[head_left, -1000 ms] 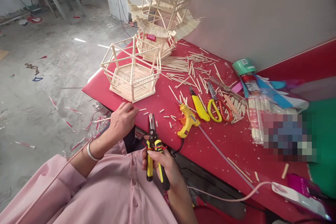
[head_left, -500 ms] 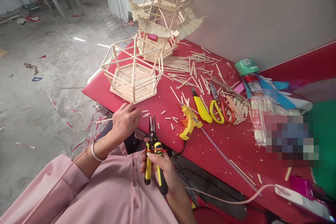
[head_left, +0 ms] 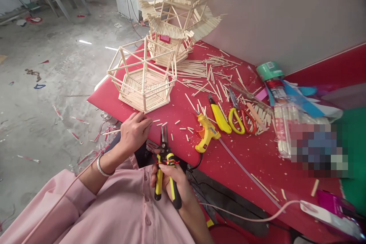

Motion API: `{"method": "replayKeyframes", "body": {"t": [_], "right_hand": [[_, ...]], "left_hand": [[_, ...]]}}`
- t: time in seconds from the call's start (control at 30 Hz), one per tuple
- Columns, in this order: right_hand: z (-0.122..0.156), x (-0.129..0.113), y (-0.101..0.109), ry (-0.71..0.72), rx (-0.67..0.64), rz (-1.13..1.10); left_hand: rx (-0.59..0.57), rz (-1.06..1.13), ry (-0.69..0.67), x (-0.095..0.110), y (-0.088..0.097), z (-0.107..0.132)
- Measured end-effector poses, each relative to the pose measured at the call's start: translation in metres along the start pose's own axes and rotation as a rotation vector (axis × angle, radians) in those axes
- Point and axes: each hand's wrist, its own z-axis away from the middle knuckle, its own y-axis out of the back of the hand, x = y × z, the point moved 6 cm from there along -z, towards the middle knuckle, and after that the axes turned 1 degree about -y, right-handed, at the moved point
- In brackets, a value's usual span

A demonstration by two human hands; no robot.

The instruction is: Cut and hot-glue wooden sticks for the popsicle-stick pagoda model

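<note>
My left hand (head_left: pixel 135 132) is closed round a thin wooden stick (head_left: pixel 111 132), whose end sticks out to the left of the fist. Lower down, my right hand (head_left: pixel 178 181) grips a pair of pliers (head_left: pixel 164 152) with yellow and black handles and a red tie round them. The jaws point up, just right of my left hand and apart from it. Behind my left hand stands a six-sided frame (head_left: pixel 144 93) of wooden sticks with a slatted floor, on the red table (head_left: pixel 183 152). Short cut pieces (head_left: pixel 172 137) lie beside the jaws.
A yellow glue gun (head_left: pixel 207 133), a yellow cutter knife (head_left: pixel 219 116) and scissors (head_left: pixel 236 121) lie to the right. A tiered stick tower (head_left: pixel 180 23) stands behind the frame, near many loose sticks (head_left: pixel 191 69). A pink cable (head_left: pixel 251 220) crosses the front.
The pliers have shifted slightly left, and their jaws look closer together. My left hand keeps hold of the stick, nearly in the same place.
</note>
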Motion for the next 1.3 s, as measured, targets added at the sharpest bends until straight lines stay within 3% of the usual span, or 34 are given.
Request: {"method": "replayKeyframes", "body": {"t": [0.13,0.3,0.67,1.3], "right_hand": [[0.005,-0.004,0.0,0.051,0.045,-0.041],[0.0,0.005,-0.007,-0.008,-0.017,0.012],[-0.005,-0.002,-0.01,0.004,-0.032,0.001],[-0.012,0.003,-0.001,-0.015,-0.027,0.037]], "left_hand": [[-0.017,-0.011,-0.003,0.002,-0.002,0.0],[0.017,-0.026,-0.027,0.003,0.0,0.0],[0.077,-0.023,0.003,0.004,-0.002,0.002],[0.062,-0.021,-0.051,0.01,-0.007,0.005]]}}
